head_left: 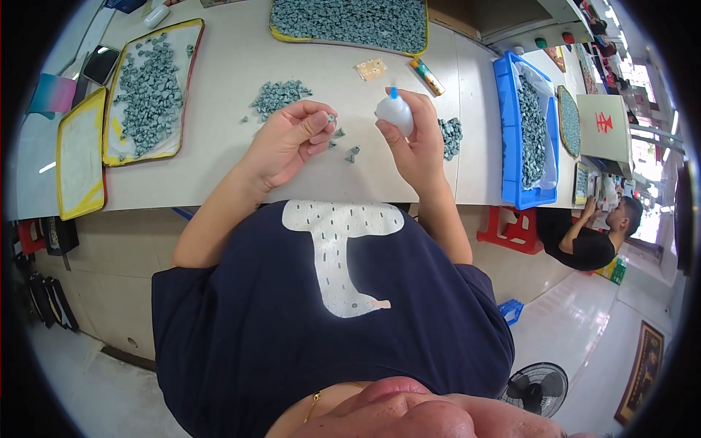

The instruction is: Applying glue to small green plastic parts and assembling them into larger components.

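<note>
Between the thumb and forefinger of my left hand [290, 142] is a small grey-green piece [331, 117], its exact kind too small to make out. My right hand [422, 139] is wrapped round a white squeeze bottle [395, 115], its blue tip pointing up and away from me. The two hands are apart, above the white table [328, 179]. A few loose pieces [353, 154] lie between them. Beyond my left hand is a heap of similar pieces [281, 96]; another small heap [451, 139] sits beside my right hand, partly hidden by it.
A yellow-edged tray [188, 77] of pieces lies left, beside a pale tray [82, 157] and a phone [101, 64]. Another full tray [350, 44] is at the back. A printed tube [426, 77] and patterned packet [371, 69] lie nearer. Right are a blue bin [510, 139] and a seated person [588, 241].
</note>
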A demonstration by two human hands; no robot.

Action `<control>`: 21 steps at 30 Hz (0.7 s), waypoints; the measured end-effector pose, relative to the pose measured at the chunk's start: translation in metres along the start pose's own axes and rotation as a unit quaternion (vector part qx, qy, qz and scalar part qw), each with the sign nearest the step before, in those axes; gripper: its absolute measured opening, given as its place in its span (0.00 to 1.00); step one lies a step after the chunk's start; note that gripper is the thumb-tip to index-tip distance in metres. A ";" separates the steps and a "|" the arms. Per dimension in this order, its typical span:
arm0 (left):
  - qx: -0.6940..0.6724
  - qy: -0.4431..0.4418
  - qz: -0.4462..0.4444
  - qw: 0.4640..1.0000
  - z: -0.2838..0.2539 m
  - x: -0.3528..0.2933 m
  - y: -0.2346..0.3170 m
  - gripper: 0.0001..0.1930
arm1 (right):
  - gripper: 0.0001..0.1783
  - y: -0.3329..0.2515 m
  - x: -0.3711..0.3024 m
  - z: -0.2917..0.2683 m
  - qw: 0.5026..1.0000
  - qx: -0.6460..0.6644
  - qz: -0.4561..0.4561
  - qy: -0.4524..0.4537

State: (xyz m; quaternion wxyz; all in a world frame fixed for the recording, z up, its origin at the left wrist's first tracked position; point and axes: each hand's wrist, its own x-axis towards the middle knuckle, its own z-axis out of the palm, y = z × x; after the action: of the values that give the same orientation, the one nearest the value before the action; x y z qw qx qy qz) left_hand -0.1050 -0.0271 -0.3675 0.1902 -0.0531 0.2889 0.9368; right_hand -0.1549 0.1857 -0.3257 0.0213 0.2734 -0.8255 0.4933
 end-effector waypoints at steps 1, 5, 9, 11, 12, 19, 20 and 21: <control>-0.031 -0.012 -0.006 0.999 0.001 0.000 0.000 0.07 | 0.23 -0.005 0.002 -0.001 0.999 -0.034 -0.030 0.004; -0.059 -0.001 -0.024 0.998 0.008 0.000 -0.003 0.08 | 0.25 -0.014 0.002 -0.001 0.991 -0.100 -0.082 0.018; -0.071 -0.004 -0.027 0.997 0.000 0.002 -0.004 0.08 | 0.24 -0.014 0.003 -0.006 0.990 -0.108 -0.081 0.040; -0.079 -0.010 -0.026 0.996 -0.004 0.003 -0.004 0.08 | 0.23 -0.013 0.004 -0.011 0.986 -0.129 -0.097 0.048; -0.089 -0.022 -0.027 0.995 -0.005 0.003 -0.003 0.07 | 0.23 -0.013 0.005 -0.013 0.986 -0.129 -0.098 0.047; -0.131 -0.056 -0.017 0.990 -0.013 0.004 -0.004 0.06 | 0.23 -0.023 0.013 -0.014 0.933 -0.304 -0.189 0.037; -0.130 -0.054 -0.016 0.990 -0.015 0.003 -0.004 0.05 | 0.23 -0.023 0.013 -0.013 0.933 -0.304 -0.189 0.036; -0.129 -0.052 -0.014 0.990 -0.016 0.003 -0.005 0.05 | 0.23 -0.024 0.013 -0.012 0.930 -0.312 -0.191 0.038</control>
State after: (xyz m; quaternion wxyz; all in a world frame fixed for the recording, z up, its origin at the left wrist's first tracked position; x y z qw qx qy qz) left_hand -0.1064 -0.0317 -0.3843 0.2095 -0.0321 0.1550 0.9649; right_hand -0.1576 0.1816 -0.2966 0.2309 0.3865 -0.8685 0.2073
